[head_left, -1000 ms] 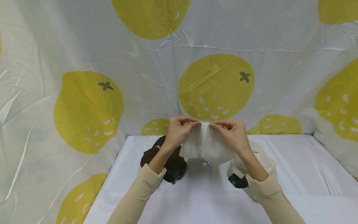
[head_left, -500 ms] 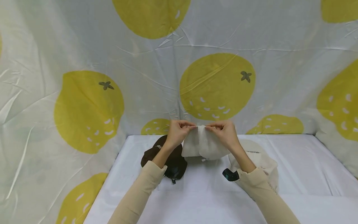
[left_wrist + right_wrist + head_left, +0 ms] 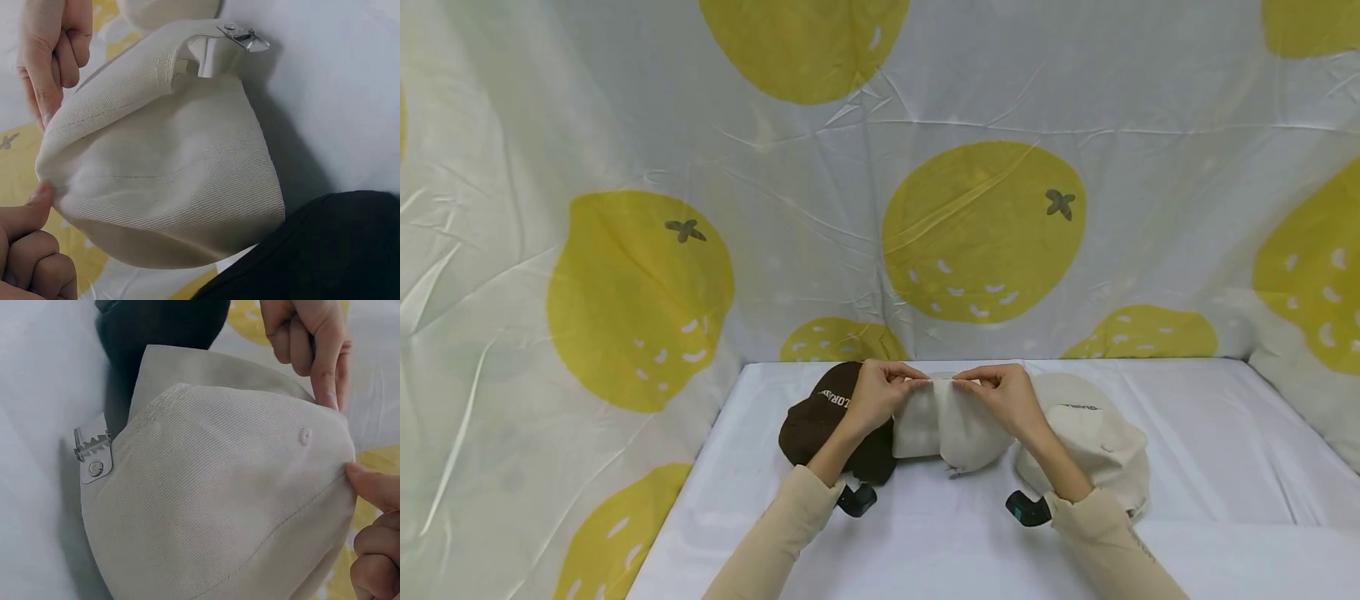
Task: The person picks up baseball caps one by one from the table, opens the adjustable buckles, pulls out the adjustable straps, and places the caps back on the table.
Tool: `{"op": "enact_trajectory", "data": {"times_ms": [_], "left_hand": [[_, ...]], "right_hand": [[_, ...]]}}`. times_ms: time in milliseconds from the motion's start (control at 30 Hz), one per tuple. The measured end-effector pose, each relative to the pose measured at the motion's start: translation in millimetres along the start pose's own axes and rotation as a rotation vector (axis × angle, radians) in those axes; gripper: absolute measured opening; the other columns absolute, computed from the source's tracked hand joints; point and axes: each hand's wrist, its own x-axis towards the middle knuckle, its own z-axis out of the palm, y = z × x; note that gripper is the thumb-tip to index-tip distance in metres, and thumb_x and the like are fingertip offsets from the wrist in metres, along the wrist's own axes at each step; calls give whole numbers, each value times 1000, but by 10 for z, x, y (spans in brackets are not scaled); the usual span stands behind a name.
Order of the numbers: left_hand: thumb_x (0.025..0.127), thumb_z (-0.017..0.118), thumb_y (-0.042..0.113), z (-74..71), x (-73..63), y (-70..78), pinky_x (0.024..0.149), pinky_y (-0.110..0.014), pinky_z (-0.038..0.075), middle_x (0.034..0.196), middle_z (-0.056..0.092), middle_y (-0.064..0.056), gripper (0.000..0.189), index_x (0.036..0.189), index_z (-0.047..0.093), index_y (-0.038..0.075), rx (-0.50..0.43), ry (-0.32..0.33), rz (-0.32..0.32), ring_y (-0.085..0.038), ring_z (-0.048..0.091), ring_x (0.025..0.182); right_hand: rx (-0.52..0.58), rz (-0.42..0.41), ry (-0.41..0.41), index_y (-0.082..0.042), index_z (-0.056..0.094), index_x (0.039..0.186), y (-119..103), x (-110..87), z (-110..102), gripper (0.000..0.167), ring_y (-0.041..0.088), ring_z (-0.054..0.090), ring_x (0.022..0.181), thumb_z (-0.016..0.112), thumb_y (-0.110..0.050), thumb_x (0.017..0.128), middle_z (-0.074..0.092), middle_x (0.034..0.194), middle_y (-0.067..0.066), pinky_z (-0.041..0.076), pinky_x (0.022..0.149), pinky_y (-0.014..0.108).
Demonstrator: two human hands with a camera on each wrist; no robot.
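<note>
Both hands pinch the top edge of a cream cap (image 3: pixel 973 425), the left hand (image 3: pixel 874 398) at its left and the right hand (image 3: pixel 1006 404) a short way to the right. The cap hangs folded, low over the white table, in the middle of the head view. Its metal strap buckle (image 3: pixel 94 450) shows in the right wrist view, with stitching and an eyelet on the fabric nearby. Thumb and forefinger do the pinching on each side; the other fingers are curled in. Whether the cap's lower edge touches the table I cannot tell.
Left of the held cap lies a dark brown cap (image 3: pixel 811 421) with white lettering, partly behind the left hand. To the right sits another cream cap (image 3: pixel 1097 437) with dark lettering, partly covered by the right forearm. A lemon-print curtain (image 3: pixel 805 250) hangs behind the white table (image 3: pixel 1210 433).
Both hands have lowered the cream cap towards the table, still pinching its top edge. More of the brown cap's lettering now shows. The two caps at the sides stay in place.
</note>
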Motion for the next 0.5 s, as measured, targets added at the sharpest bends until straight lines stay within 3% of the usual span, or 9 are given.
{"op": "enact_trajectory", "data": {"times_ms": [167,267,400,500], "left_hand": [[85,85,9,53,-82,-76,49,-20,27,86,79,-17,4,85,84,5,-4,-21,-31,0,33,50],[85,85,10,69,-127,-90,48,-20,28,86,79,-16,4,86,84,6,-5,-26,-58,1,32,48],[85,85,11,88,-180,-115,50,-19,28,88,80,-16,4,86,84,6,-6,-24,-75,0,32,50],[84,86,10,113,-217,-155,53,-19,31,89,80,-17,5,86,84,6,-19,-24,-80,-2,37,56]], "right_hand": [[26,62,-20,-8,85,95,96,-102,29,15,2,27,53,83,-21,88,41,51,-8,28,53,21],[38,88,-29,-8,85,97,142,-156,34,18,2,33,57,84,-23,88,60,57,2,34,57,20],[51,86,-37,-7,84,98,172,-204,40,19,3,38,62,83,-23,89,76,77,12,40,63,20],[59,94,-40,-7,84,98,204,-228,54,18,2,35,59,83,-22,88,70,68,10,36,58,20]]}}
